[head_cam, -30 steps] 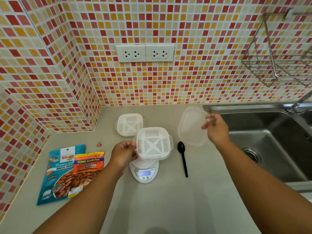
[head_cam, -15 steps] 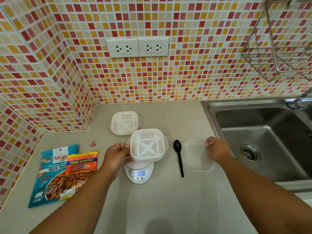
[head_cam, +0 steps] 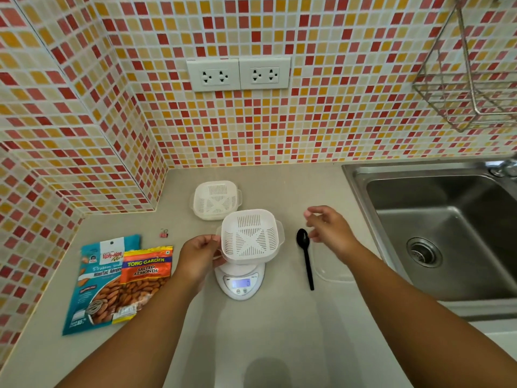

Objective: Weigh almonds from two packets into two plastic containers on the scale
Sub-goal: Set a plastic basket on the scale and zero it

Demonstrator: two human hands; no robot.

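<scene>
A white slotted plastic container (head_cam: 249, 236) sits on the small white digital scale (head_cam: 241, 281), whose display reads 0. My left hand (head_cam: 199, 254) grips the container's left rim. A second white container (head_cam: 215, 199) stands behind it on the counter. My right hand (head_cam: 327, 229) hovers over the counter to the right of the scale, fingers loosely spread, holding nothing. The clear lid (head_cam: 334, 271) lies flat on the counter, partly under my right forearm. At the left lie a teal roasted almonds packet (head_cam: 93, 278) and an orange salted almonds packet (head_cam: 144, 278) overlapping it.
A black plastic spoon (head_cam: 306, 257) lies between the scale and the lid. A steel sink (head_cam: 439, 233) fills the right side. A small pink clip (head_cam: 164, 233) lies near the tiled corner. A wire rack (head_cam: 470, 79) hangs on the wall at upper right.
My right hand lowered the clear lid onto the counter to the right of the spoon, let go, and lifted away toward the left. My left hand stayed on the container.
</scene>
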